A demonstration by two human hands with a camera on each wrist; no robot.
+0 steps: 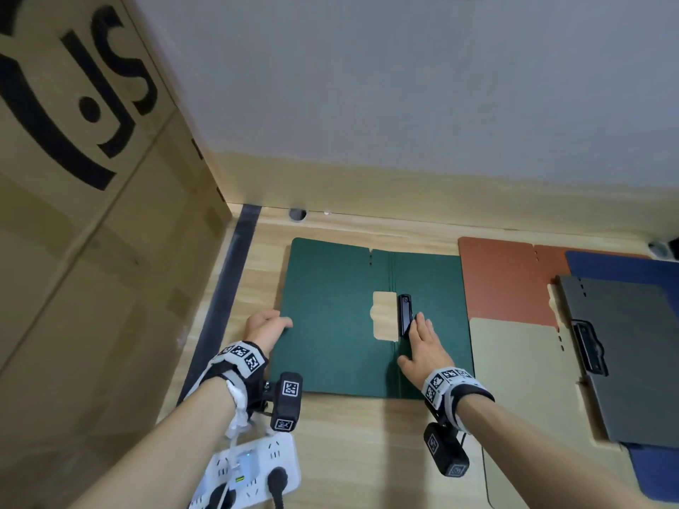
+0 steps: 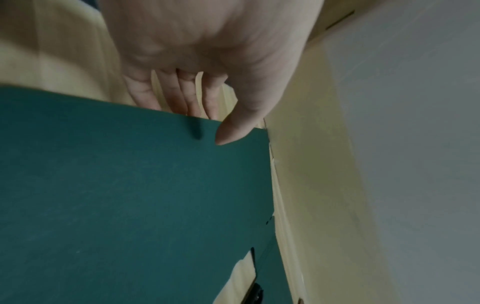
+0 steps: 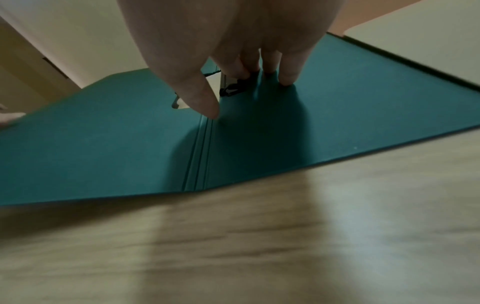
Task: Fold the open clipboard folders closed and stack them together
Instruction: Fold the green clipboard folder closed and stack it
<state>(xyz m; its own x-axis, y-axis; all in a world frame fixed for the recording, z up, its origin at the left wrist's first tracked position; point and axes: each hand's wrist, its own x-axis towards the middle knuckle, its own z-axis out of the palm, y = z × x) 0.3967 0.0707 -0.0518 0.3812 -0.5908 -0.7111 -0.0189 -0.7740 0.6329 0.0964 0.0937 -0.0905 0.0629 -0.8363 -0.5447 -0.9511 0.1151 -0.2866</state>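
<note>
We see a green clipboard folder (image 1: pixel 330 317) lying open on the wooden table (image 1: pixel 367 453), its two panels joined by a ribbed spine that runs away from the viewer. A black clip (image 1: pixel 404 314) sits on the right panel just beside the spine, next to a cut-out window in the left panel through which the table shows.

We find the left hand (image 1: pixel 266 326) at the outer edge of the left panel. In the left wrist view its thumb (image 2: pixel 233 127) lies on top of the panel while the fingers (image 2: pixel 182 96) reach beneath the edge, so the hand pinches that panel; in the right wrist view this panel sits slightly raised off the table.

We find the right hand (image 1: pixel 422 343) laid flat on the right panel, fingers straight and pressing down with their tips at the clip; it grasps nothing.

To the right, four more folders overlap: an orange one (image 1: pixel 507 281) farthest back, a blue one (image 1: pixel 624 264) partly hidden, a beige one (image 1: pixel 521 398) nearest the green folder, and a grey one (image 1: pixel 632 354) on top bearing its own black clip.

A large cardboard box (image 1: pixel 92 214) stands at the left, and a white power strip (image 1: pixel 253 468) lies on the near edge of the table.
</note>
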